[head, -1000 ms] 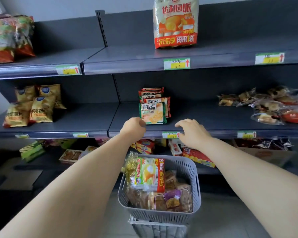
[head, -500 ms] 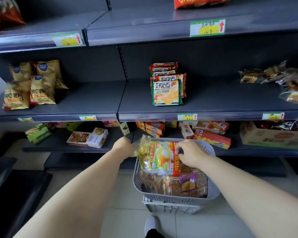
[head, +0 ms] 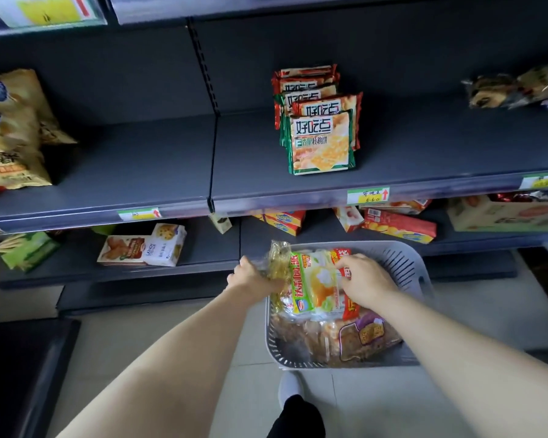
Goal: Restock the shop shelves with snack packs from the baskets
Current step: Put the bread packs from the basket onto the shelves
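Observation:
A grey plastic basket point(head: 405, 260) stands on the floor below the shelves, filled with snack packs. On top lies a large green, white and red cake bag point(head: 317, 286) with a crinkled gold end. My left hand point(head: 253, 276) grips that gold end at the bag's left side. My right hand point(head: 366, 279) closes over the bag's right side. Brown bread packs point(head: 361, 336) lie under the bag. A stack of green and red biscuit packs point(head: 321, 134) stands on the middle shelf point(head: 140, 165) above.
Yellow chip bags point(head: 11, 137) sit at the middle shelf's left end, wrapped pastries point(head: 516, 86) at its right. The lower shelf holds boxes point(head: 146, 246), red packs point(head: 399, 226) and a carton point(head: 503, 213). My shoe point(head: 290, 387) is on the tiled floor beside the basket.
Both hands dropped from the middle shelf edge down to the basket and closed on the cake bag. The view tilted down and moved closer.

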{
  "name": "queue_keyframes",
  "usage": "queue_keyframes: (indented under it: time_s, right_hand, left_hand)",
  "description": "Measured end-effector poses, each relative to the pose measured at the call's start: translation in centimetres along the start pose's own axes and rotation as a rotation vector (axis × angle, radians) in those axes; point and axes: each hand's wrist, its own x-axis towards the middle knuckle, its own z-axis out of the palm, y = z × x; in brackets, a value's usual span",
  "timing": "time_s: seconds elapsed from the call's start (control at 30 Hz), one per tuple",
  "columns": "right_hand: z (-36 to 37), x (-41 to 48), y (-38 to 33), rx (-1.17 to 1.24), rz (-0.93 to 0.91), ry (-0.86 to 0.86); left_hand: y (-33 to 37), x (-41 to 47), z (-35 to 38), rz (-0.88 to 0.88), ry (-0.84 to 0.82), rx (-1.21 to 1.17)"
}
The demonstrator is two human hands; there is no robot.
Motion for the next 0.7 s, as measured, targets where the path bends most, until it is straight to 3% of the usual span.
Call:
queue_keyframes:
  time_s: [0.3, 0.53, 0.7]
  right_hand:
    - [-0.1, -0.4, 1.6, 0.044, 0.064, 0.005]
    - [-0.9, -2.5, 2.7, 0.031, 0.017, -0.034]
    - [-2.1, -5.6, 3.2, 0.047, -0.027, -0.126]
  left_hand:
    - [0.8, 0.0, -0.4, 0.054, 0.050, 0.039]
    - [3.1, -4.8, -1.6, 0.044, 0.070, -0.452]
    - [7.5, -9.7, -1.8, 0.078, -0.069, -0.836]
